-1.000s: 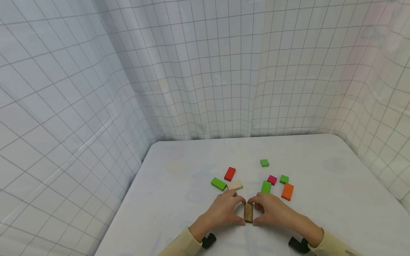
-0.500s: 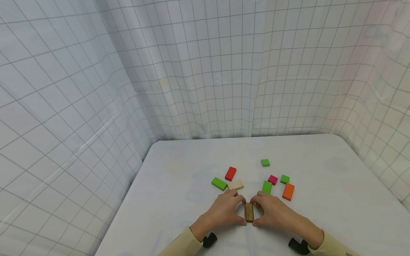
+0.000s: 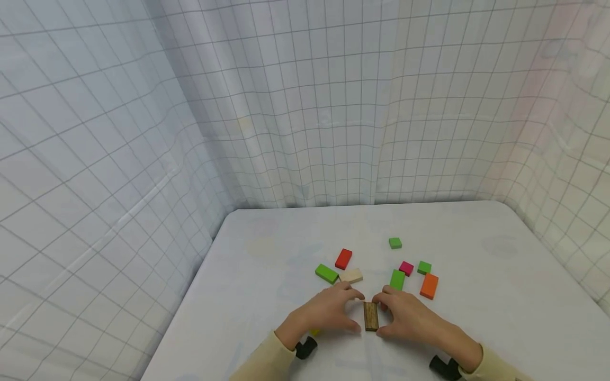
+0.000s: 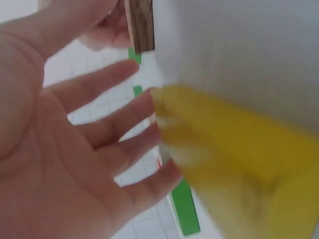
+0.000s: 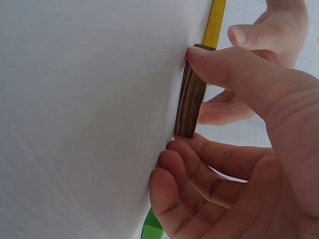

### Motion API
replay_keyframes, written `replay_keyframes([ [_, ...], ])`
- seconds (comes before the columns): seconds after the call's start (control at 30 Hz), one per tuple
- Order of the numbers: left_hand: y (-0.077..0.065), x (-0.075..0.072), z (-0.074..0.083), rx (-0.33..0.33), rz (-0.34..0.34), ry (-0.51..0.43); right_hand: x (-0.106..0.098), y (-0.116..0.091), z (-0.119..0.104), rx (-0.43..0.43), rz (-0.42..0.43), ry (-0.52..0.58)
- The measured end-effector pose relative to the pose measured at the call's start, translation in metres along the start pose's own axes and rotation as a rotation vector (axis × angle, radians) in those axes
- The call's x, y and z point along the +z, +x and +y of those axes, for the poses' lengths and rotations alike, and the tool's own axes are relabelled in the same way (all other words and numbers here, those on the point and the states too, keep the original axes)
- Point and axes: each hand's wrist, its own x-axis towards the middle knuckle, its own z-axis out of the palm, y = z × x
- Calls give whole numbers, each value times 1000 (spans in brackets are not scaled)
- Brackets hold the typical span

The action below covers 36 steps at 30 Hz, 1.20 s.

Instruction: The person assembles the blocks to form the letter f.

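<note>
A dark brown wooden block (image 3: 370, 316) lies on the white table between my two hands. My right hand (image 3: 411, 317) holds it by its ends, thumb at the near end and index finger at the far one, as the right wrist view shows of the block (image 5: 191, 97). To its left, my left hand (image 3: 329, 309) is apart from the block, fingers spread and holding nothing. A yellow block (image 4: 239, 149), large and blurred in the left wrist view, lies by the left hand; the head view shows only a bit of it (image 3: 315, 332) below the palm.
Beyond the left hand lie a green block (image 3: 326, 273), a red block (image 3: 343, 259) and a cream block (image 3: 351, 275). Past the right hand are a green block (image 3: 397, 279), a pink one (image 3: 406, 268), an orange one (image 3: 429, 286) and small green ones (image 3: 395, 243). Gridded curtains surround the table.
My left hand has let go of the wooden block's side and drawn left, its fingers opening, uncovering a bit of yellow. The right hand stays at the block.
</note>
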Motion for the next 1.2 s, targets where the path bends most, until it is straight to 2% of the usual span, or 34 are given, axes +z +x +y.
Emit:
replay_keyframes([
  [0.1,-3,-11,-9,16,-62,-39,0,0,0,3,4,-8],
  [0.27,-10,-32,-28,-4,-142,-78,1,0,0,20,-6,-12],
  [0.4,-16,-45,-41,2,-170,-90,1,1,-1,30,-19,0],
  [0.53,-21,-53,-50,36,-192,-102,0,0,-1,24,-23,4],
  [0.7,-25,-53,-55,58,-259,-119,-2,0,-2,22,-24,9],
  [0.83,-28,-50,-56,93,-310,-55,-2,0,-2,23,-24,3],
  [0.97,-28,-46,-58,130,-328,32,-1,0,-1,31,-30,-7],
  [1.2,-29,-46,-59,129,-346,81,0,1,1,36,-31,-14],
])
